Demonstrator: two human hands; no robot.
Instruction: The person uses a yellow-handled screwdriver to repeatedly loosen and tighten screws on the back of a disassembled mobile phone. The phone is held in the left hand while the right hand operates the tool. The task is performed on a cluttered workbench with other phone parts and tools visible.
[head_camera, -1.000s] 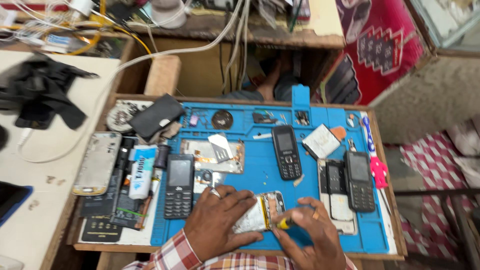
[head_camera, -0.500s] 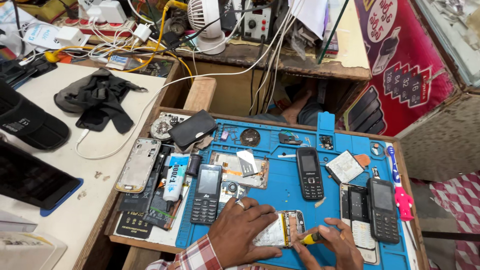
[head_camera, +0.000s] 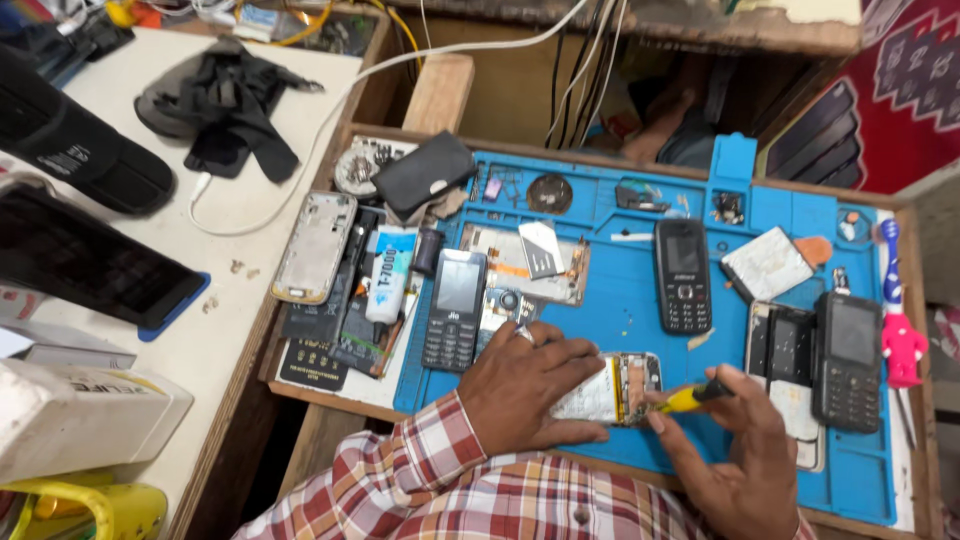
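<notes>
Blue silicone covered most of the wooden tray: a repair mat (head_camera: 640, 300) with small moulded compartments along its far edge, and on its near edge lay the opened phone (head_camera: 620, 388), back off, its pale battery and circuit board showing. The left hand (head_camera: 530, 385) lay flat over that phone's left part, fingers spread and pressing down on it rather than curled around it. The right hand (head_camera: 735, 440) was closed around a yellow-handled screwdriver (head_camera: 690, 398), whose tip rested at the phone's right end. Just left of the left hand stood a black keypad phone (head_camera: 455, 308), and a second black keypad phone (head_camera: 683, 275) lay further up the mat, well apart from the hands. Between them sat an open phone frame (head_camera: 525, 262) with a small silvery piece on it. A white tube with blue print and a label (head_camera: 390, 272) lay on the tray's left side beside a silver phone shell (head_camera: 315, 247), with a black pouch (head_camera: 425, 172) above. At the right edge a pink-and-blue toothbrush (head_camera: 895, 320) lay next to another black phone (head_camera: 850, 360), and a whitish flat battery (head_camera: 768, 262) lay above them. On the white counter to the left were a dark screen on a blue pad (head_camera: 85, 265) and a white rectangular box (head_camera: 80, 415); I could not tell what its printing said.
</notes>
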